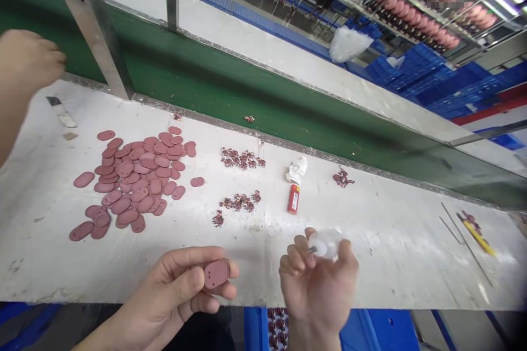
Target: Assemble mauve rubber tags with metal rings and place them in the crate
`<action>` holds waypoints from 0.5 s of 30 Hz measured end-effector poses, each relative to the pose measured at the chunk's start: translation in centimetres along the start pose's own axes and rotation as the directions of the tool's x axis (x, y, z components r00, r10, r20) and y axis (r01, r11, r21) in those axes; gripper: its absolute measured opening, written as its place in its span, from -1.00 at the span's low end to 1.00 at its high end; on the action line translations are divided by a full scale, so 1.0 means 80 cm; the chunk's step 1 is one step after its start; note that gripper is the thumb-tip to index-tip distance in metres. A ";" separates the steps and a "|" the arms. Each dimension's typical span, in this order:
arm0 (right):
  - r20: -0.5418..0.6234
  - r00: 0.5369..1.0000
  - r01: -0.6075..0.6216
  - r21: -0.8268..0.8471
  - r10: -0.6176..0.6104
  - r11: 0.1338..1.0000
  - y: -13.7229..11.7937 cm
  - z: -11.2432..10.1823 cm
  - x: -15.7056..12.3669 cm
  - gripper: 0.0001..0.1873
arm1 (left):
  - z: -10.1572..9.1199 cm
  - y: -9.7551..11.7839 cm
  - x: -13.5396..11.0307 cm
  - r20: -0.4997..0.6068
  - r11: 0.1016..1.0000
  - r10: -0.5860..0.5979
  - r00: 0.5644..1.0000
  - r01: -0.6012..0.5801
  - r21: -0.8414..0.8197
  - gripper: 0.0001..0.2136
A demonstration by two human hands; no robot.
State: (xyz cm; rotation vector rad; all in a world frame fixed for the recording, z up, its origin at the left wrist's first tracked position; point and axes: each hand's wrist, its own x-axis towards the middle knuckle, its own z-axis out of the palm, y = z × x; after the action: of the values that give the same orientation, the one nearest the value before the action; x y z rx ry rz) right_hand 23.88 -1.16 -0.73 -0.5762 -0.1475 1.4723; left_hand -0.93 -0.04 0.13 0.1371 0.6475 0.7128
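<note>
My left hand (175, 288) is shut on a mauve oval piece with small holes (217, 274), pinching it between thumb and fingers. My right hand (317, 285) grips a translucent plastic squeeze bottle (325, 244) with a small metal tip. Both hands are just above the front edge of the white table (247, 263). A pile of similar oval pieces (132, 175) lies to the left. Clusters of small dark red parts (242, 158) lie farther ahead of my hands, and a red lighter (293, 199) and white cloth (297, 170) lie beyond the bottle.
A co-worker's hand (28, 60) reaches in at upper left. Green conveyor belt (230, 93) runs behind metal posts along the table. Thin metal rods (465, 244) and a yellow tool (477, 237) lie at right. Blue crates (411, 71) stand beyond.
</note>
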 end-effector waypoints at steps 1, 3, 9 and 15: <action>0.040 0.997 -0.068 0.069 0.065 0.995 -0.016 -0.019 0.014 -0.71 | 0.002 0.003 -0.001 -0.018 1.000 -0.008 1.000 0.008 -0.004 -0.74; 0.115 0.986 -0.138 0.145 0.122 0.980 -0.042 -0.054 0.037 -0.85 | 0.005 0.007 -0.002 -0.059 1.000 -0.008 0.998 0.007 -0.017 -0.72; 0.217 0.972 -0.138 0.220 0.090 0.966 -0.067 -0.106 0.056 -0.87 | 0.007 0.012 0.002 -0.246 0.999 0.001 0.969 -0.011 -0.038 -0.63; 0.137 0.982 0.114 0.120 -0.130 0.986 -0.034 -0.065 0.008 -0.75 | -0.009 0.022 0.004 -0.406 0.998 0.047 0.913 -0.062 -0.024 -0.56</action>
State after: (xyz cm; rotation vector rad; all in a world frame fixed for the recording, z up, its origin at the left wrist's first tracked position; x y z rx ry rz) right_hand 28.65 -1.95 -4.09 -0.3634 -0.2097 1.3929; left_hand -2.15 1.40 0.00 -0.0303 1.0313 0.8147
